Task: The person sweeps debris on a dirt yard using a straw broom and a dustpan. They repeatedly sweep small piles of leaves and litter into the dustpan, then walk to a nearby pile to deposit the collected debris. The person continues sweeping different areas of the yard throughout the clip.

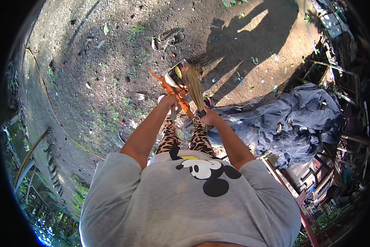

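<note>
In my right hand (210, 117) is the bound end of a stick broom (192, 85), its thin bristles fanned out ahead of me. The bristles touch or overlap a dustpan-like container (172, 69), partly hidden, which holds a yellowish leaf (178, 73) and dark debris. My left hand (169, 102) grips a grey-green handle (173, 113); whether it joins the container cannot be seen. Between the hands lies a ragged orange-brown piece (181, 100), perhaps a large dry leaf, across the container's near side. A pale ribbed edge (171, 81) shows beside it.
A crumpled dark plastic sheet (299, 120) spreads on the right, before a pile of scrap wood (324, 182). A thin yellow line (50, 105) runs over the bare soil (89, 61) at left. Dry plant litter (163, 43) lies ahead.
</note>
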A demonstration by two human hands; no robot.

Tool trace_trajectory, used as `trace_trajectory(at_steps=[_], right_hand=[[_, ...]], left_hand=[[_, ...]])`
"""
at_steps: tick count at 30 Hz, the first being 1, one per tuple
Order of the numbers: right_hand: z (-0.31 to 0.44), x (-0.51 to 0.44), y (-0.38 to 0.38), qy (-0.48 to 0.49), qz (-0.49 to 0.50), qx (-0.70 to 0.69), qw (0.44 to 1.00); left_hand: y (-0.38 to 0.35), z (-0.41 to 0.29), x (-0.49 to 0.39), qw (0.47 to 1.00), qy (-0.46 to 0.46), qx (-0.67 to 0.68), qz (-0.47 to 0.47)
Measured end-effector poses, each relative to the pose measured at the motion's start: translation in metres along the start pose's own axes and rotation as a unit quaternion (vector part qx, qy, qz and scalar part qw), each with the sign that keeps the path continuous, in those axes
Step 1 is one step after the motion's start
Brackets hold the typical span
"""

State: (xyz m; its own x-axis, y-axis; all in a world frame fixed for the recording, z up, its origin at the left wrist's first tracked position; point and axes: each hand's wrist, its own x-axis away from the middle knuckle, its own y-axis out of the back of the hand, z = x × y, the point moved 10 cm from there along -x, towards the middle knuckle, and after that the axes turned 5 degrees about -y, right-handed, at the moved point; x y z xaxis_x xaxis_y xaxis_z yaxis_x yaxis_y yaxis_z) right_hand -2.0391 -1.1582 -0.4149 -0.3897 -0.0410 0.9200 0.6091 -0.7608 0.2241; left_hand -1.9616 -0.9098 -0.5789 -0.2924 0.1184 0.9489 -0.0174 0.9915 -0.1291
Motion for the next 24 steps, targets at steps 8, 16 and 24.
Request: trace_trajectory(at_steps=[8, 16, 24], right_hand=[[-0.008, 0.13, 0.032, -0.042, 0.008, 0.022, 0.999], [-0.076, 0.166, 0.093, -0.065, -0.015, -0.317, 0.946], [0.014, 0.005, -0.048, -0.079, 0.044, -0.432, 0.897]], left_hand=[[0.024, -0.015, 0.013, 0.993, 0.001, 0.002, 0.118], [0.059, -0.108, 0.117, 0.955, -0.048, -0.291, 0.009], [0.058, -0.109, 0.069, 0.941, -0.109, -0.318, 0.038]])
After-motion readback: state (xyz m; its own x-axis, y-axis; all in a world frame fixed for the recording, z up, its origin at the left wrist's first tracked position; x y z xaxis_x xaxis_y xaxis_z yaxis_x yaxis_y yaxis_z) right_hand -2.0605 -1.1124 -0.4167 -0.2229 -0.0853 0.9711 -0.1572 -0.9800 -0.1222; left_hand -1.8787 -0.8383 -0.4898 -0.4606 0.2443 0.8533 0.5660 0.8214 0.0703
